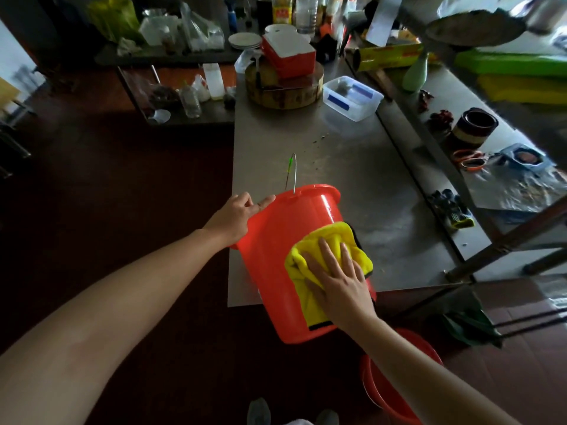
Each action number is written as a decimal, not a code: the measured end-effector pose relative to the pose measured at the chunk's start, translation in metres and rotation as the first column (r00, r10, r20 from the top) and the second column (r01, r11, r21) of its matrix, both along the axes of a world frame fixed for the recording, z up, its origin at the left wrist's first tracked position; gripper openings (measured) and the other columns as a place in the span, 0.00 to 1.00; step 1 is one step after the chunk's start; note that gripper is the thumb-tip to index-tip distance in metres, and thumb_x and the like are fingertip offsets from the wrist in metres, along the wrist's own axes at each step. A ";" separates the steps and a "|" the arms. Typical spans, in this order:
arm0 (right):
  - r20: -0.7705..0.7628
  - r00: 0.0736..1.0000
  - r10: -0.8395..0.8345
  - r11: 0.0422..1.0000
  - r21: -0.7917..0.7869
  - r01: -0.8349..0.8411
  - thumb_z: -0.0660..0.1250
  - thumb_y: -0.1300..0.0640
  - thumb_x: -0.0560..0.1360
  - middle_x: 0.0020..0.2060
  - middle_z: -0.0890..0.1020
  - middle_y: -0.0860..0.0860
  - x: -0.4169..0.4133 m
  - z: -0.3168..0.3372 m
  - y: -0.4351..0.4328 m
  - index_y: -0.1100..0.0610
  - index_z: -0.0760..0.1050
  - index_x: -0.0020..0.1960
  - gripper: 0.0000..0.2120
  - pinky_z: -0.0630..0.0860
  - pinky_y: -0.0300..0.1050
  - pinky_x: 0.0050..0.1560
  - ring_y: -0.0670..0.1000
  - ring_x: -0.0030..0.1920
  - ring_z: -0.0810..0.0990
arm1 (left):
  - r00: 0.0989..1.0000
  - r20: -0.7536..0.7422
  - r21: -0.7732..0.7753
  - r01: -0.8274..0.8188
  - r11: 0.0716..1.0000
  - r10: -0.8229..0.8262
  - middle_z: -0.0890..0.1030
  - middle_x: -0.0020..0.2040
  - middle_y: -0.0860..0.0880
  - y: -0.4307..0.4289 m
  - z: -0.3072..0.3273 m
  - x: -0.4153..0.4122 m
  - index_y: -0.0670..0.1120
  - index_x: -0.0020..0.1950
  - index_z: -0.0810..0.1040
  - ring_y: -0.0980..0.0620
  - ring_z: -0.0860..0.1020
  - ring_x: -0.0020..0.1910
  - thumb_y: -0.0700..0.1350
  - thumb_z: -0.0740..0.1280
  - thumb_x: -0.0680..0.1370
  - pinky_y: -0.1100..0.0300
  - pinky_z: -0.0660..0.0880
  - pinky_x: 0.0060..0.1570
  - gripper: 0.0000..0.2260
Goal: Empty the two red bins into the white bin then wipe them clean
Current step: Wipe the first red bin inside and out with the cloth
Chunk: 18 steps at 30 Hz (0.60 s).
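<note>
From the head view, the bin (270, 286) lies tipped over the near edge of the table (352, 167), base towards the person. The left hand (236, 213) curls over its rim. The right hand (340, 277), fingers straight and spread, presses a cloth (331, 240) flat on the outer wall. Hard rubbing could likely twist the slick bin out of that one-handed hold, dropping it onto the second bin (395, 391) on the floor.

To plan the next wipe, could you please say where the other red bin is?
Head view, lower right: the other red bin stands on the floor under the right forearm, beside the table.
</note>
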State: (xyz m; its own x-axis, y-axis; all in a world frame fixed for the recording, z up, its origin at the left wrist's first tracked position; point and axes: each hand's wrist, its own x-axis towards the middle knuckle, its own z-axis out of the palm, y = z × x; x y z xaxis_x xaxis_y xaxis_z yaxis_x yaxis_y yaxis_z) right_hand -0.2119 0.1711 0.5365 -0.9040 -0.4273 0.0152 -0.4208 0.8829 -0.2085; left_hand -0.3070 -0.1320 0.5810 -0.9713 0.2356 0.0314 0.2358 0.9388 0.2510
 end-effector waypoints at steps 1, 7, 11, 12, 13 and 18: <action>-0.012 1.000 0.010 1.000 0.002 -0.010 0.42 0.31 0.81 0.82 0.45 0.44 0.008 -0.004 0.005 0.31 0.47 0.79 0.27 0.56 0.63 0.76 0.63 0.81 0.43 | 1.000 -0.006 0.006 0.003 1.000 -0.003 0.67 0.51 0.49 -0.003 -0.001 0.003 0.62 0.80 0.53 0.51 0.68 0.53 0.31 0.59 0.80 0.53 0.78 0.51 0.37; -0.028 0.999 0.016 1.000 -0.009 -0.017 0.47 0.33 0.81 0.82 0.47 0.45 0.023 -0.007 0.011 0.32 0.49 0.79 0.27 0.55 0.62 0.76 0.63 0.81 0.44 | 0.972 -0.207 0.043 0.124 0.991 -0.113 0.75 0.64 0.42 0.000 0.006 0.011 0.45 0.77 0.69 0.41 0.76 0.58 0.39 0.65 0.82 0.48 0.78 0.56 0.23; -0.011 1.000 0.020 1.000 -0.010 -0.020 0.48 0.33 0.81 0.82 0.48 0.46 0.025 -0.005 -0.002 0.31 0.49 0.79 0.26 0.56 0.63 0.75 0.65 0.80 0.45 | 0.965 -0.247 0.029 0.100 0.995 -0.090 0.77 0.61 0.41 0.022 0.013 -0.007 0.44 0.76 0.71 0.40 0.75 0.55 0.35 0.64 0.81 0.47 0.76 0.58 0.22; -0.007 1.000 0.018 1.000 -0.003 -0.018 0.48 0.33 0.81 0.82 0.47 0.45 0.024 -0.005 -0.005 0.30 0.48 0.78 0.26 0.56 0.63 0.75 0.65 0.80 0.45 | 0.970 -0.232 0.031 0.079 0.996 -0.070 0.77 0.60 0.41 0.024 0.014 -0.010 0.44 0.75 0.72 0.39 0.75 0.55 0.33 0.62 0.81 0.46 0.76 0.58 0.23; 0.004 1.000 0.010 1.000 0.002 -0.010 0.48 0.33 0.81 0.82 0.46 0.45 0.020 -0.004 -0.008 0.30 0.47 0.78 0.27 0.57 0.63 0.75 0.65 0.80 0.45 | 0.973 -0.224 0.032 0.063 0.998 -0.054 0.77 0.59 0.41 0.024 0.015 -0.011 0.44 0.74 0.73 0.39 0.75 0.54 0.31 0.61 0.80 0.46 0.76 0.57 0.23; 0.082 0.995 -0.050 0.999 -0.007 0.050 0.47 0.33 0.81 0.82 0.41 0.44 -0.029 0.010 -0.033 0.30 0.46 0.78 0.27 0.54 0.65 0.76 0.63 0.81 0.40 | 0.970 -0.239 0.033 0.052 0.998 -0.043 0.76 0.58 0.41 0.018 0.011 -0.010 0.44 0.74 0.74 0.40 0.75 0.54 0.30 0.60 0.79 0.46 0.77 0.56 0.24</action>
